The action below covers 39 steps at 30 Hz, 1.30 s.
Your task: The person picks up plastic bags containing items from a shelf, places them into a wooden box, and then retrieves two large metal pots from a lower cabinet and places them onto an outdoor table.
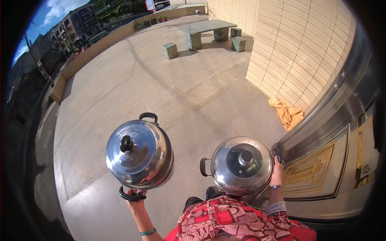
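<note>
My left hand grips the near black handle of a stainless steel pot at the left. A domed metal lid with a black knob covers that pot, and its far handle is free. At the right, my right hand holds the right side handle of a second steel pot. Its lid is metal with a round glass centre and a dark-topped knob; the left handle is free. Both pots are held apart from each other above the paved floor. The fingers of both hands are partly hidden by handles and pots.
A metal door with gold relief stands close on the right. Beside it, an orange cloth lies by the tiled wall. Farther off are a stone table and several stone stools. A low wall edges the terrace.
</note>
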Available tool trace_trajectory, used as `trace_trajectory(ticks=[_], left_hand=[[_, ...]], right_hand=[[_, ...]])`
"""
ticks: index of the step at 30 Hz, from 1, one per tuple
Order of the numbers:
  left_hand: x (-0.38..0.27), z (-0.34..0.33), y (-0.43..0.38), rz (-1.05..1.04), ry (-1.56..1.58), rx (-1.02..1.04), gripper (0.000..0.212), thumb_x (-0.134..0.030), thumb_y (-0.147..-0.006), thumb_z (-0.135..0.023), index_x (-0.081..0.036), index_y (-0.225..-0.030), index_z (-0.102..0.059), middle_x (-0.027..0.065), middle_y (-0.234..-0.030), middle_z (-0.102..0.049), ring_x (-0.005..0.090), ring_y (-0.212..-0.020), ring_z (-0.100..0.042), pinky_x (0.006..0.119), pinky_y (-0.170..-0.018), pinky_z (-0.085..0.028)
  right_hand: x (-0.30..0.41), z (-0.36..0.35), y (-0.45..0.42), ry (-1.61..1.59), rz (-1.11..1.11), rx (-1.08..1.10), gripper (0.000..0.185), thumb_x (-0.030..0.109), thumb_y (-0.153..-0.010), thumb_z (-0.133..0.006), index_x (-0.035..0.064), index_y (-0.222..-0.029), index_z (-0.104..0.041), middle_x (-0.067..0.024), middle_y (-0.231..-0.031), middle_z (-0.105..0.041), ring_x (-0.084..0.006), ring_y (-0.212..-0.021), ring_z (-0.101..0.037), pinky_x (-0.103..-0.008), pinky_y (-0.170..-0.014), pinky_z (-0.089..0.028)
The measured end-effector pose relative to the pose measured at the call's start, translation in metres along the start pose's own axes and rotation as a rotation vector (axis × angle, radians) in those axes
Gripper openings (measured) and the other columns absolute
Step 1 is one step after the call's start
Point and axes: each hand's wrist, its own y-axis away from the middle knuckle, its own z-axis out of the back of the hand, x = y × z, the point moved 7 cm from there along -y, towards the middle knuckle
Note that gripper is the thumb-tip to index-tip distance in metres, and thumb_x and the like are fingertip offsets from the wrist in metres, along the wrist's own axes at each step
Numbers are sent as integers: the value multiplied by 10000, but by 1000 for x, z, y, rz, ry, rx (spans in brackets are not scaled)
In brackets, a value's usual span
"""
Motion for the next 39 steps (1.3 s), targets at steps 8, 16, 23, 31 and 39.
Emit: trace_trajectory(ticks=[8, 16, 23, 31, 39], left_hand=[[85, -253, -262, 91, 70, -50, 129, -163, -677, -582, -106, -642, -472, 25, -648, -476, 301, -652, -537, 535, -541, -464], [191, -456, -488, 189, 34, 44, 133, -180, -677, -587, -99, -628, -493, 43, -688, -510, 306, -639, -532, 576, -562, -481], [253, -604, -663, 138, -7, 112, 167, -200, -723, -607, -86, -669, -497, 34, -713, -464, 198, -615, -513, 503, -554, -494], [323, -765, -780, 150, -7, 89, 110, -152, -692, -577, -57, -683, -521, 52, -690, -477, 200, -640, -498, 451, -565, -488], [393, -890, -938, 191, 30, -47, 56, -64, -662, -559, -70, -684, -508, 39, -675, -468, 169, -614, -474, 398, -594, -466]], right_hand=[[62, -185, -232, -127, -7, -25, 436, 345, -848, -501, -10, -1101, -486, -110, -1034, -545, -216, -887, -540, -327, -760, -455], [103, -264, -465, -220, 81, -158, 466, 404, -897, -393, 7, -1117, -499, -131, -1056, -563, -221, -935, -547, -328, -805, -455], [159, -399, -583, -160, 254, 70, 443, 379, -905, -391, -20, -1058, -506, -109, -985, -579, -181, -857, -561, -293, -740, -467], [164, -522, -788, -228, 97, -72, 429, 348, -910, -377, -18, -1102, -494, -126, -1034, -571, -223, -904, -574, -328, -783, -479], [200, -676, -984, -248, -23, 17, 433, 368, -899, -394, 5, -1112, -492, -106, -1047, -566, -215, -930, -561, -332, -813, -462]])
